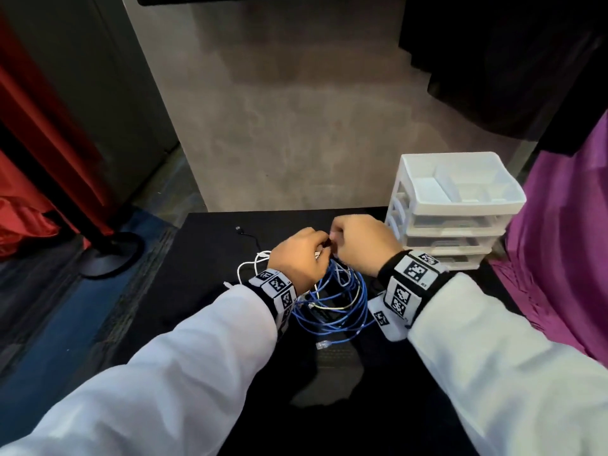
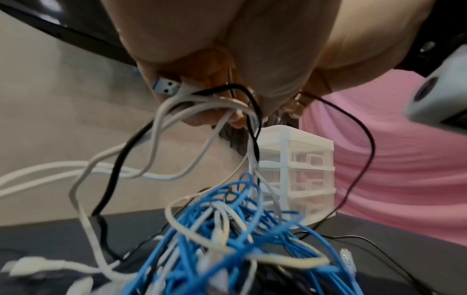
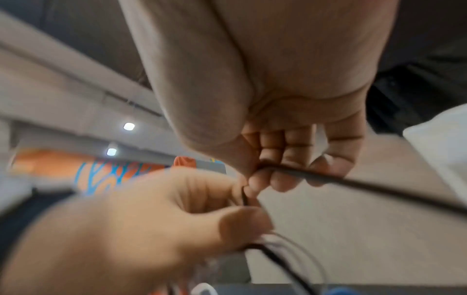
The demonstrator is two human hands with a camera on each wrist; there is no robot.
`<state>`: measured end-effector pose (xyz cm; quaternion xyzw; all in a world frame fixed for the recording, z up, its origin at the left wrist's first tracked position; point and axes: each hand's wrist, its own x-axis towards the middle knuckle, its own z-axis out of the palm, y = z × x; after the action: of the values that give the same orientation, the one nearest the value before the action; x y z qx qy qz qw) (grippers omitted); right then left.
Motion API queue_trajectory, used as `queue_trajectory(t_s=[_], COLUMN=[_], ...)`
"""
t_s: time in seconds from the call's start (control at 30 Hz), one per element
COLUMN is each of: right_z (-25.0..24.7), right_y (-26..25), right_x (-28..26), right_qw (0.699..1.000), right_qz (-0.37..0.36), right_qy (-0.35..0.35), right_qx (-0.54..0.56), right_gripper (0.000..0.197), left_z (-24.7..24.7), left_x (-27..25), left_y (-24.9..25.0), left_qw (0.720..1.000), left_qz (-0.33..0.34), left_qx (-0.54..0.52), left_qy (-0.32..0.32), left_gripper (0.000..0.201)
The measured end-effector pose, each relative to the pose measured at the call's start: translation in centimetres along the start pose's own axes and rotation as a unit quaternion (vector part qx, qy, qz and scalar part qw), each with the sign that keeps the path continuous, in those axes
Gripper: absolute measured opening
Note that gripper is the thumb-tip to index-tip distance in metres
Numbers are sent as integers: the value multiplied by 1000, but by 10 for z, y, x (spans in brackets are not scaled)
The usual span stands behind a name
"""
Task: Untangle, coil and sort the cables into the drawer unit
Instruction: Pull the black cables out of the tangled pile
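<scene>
A tangle of blue network cable (image 1: 342,301) mixed with white cables (image 1: 250,263) and thin black ones hangs over the black table (image 1: 204,258). My left hand (image 1: 301,258) grips a bunch of white and black cables (image 2: 202,103), a USB plug (image 2: 166,87) sticking out beside its fingers. My right hand (image 1: 362,241) pinches a thin black cable (image 3: 353,183) right against the left hand. The white drawer unit (image 1: 457,209) stands at the table's right, its drawers closed as far as I can see.
A black cable end (image 1: 239,229) lies on the table's far left part. Purple cloth (image 1: 566,245) hangs just right of the drawer unit. A black stand base (image 1: 112,255) sits on the floor to the left. A grey wall rises behind the table.
</scene>
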<state>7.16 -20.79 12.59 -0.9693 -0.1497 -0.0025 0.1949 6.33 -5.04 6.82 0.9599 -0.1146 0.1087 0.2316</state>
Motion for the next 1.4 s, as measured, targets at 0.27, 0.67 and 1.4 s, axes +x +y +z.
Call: queue_trajectory(t_s=[0.27,0.67,1.4], right_z=[-106,-81,-58], right_y=[-31,14,164], right_x=[14,-2,-61], right_qw=[908,953,996], right_qz=[-94,-86,43], right_qy=[253,135,12], right_qx=[321,257,79], right_gripper=[24,19,12], left_z=[50,-18,102], left_x=[-20,-7,-50], left_y=[-48,9,32], left_qw=[991,962,957], left_qz=[-99,-30,11], left_qx=[-85,-247,66], left_qy=[-40,117,-282], left_gripper=[10,33,24])
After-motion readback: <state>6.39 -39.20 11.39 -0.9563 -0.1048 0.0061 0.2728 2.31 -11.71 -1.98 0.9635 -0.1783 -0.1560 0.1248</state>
